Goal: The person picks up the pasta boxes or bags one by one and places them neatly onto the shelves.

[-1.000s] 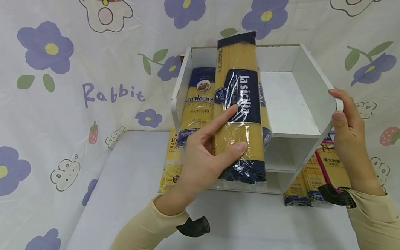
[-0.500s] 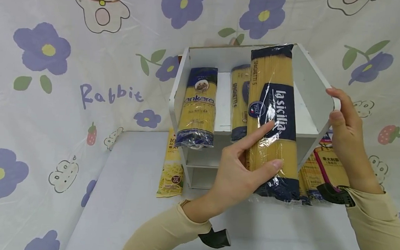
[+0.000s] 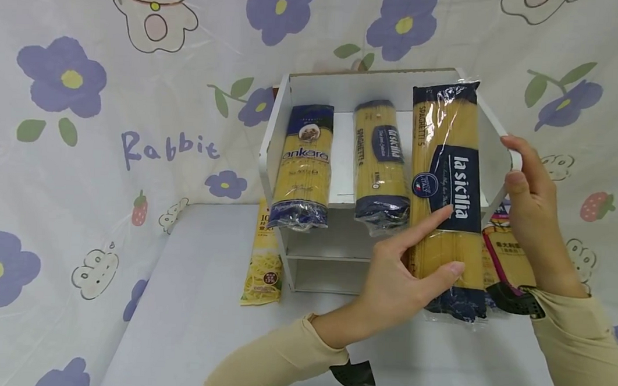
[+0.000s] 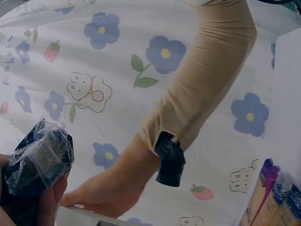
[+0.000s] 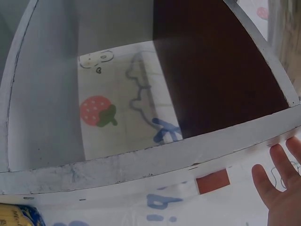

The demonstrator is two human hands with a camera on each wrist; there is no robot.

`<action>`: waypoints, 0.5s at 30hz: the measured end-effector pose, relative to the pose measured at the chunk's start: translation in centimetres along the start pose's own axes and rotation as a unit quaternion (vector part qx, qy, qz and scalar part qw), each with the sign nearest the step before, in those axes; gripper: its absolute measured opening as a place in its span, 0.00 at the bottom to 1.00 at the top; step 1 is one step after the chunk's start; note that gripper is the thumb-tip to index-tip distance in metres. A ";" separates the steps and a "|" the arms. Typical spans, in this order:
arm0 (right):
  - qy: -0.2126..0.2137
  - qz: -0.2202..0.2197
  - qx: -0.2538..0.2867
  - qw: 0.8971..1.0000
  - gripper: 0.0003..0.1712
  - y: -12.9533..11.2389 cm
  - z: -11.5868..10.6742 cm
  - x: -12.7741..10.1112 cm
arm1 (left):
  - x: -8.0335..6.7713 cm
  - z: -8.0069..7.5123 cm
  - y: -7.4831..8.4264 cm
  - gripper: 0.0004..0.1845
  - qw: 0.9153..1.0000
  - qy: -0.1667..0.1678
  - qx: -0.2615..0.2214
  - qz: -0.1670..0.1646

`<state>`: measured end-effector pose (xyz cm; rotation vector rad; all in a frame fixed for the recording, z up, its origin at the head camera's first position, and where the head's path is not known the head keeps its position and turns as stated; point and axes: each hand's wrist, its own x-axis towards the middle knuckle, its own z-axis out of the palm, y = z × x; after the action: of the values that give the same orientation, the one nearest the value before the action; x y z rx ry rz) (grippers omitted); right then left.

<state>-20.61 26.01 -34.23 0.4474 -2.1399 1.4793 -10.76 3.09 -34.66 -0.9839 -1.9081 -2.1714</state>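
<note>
L hand [image 3: 399, 279] has the La Sicilia Spaghetti 5 pkt [image 3: 458, 183] in its grip: thumb & index lie on the front, pinching it against fingers I can't see behind. The pkt's tilted, in front of the top bay's R part in the white shelf unit [image 3: 344, 160]; can't tell if its underside touches the bay floor. R hand [image 3: 538, 217] pinches the front corner of the R side panel [image 3: 515, 162].

That L hold looks low, nr the pkt's bottom end, so the top's liable to swing; a grip closer to the middle would prob. steady it. Film's likely slippery & dry spag. snaps, so firm, no squeezing. Mind the other La Sicilia pkt [image 3: 381, 162] just to its L: leave a gap so the crinkly ends don't snag. The Ankara pkt [image 3: 303, 163] lies well apart, no bother. Bracing the panel is smart, b/c the unit could shift on the tabletop [image 3: 203, 304].
</note>
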 end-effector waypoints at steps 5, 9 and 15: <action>0.001 0.003 0.000 1.000 0.25 0.1 0.1 -0.1 | 0.1 0.4 -1.3 0.34 1.000 0.003 0.003 -0.016; 0.005 0.011 -0.008 1.000 0.26 -0.1 0.1 -0.1 | 0.1 0.7 -1.9 0.34 0.999 -0.004 -0.007 -0.035; 0.012 0.021 -0.021 0.999 0.26 -0.2 -0.1 -0.2 | 0.3 1.0 -2.5 0.33 0.998 -0.016 -0.005 -0.064</action>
<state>-20.32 25.98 -34.16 0.3690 -2.1694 1.4530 -11.72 4.63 -36.64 -0.9280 -2.0308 -2.2481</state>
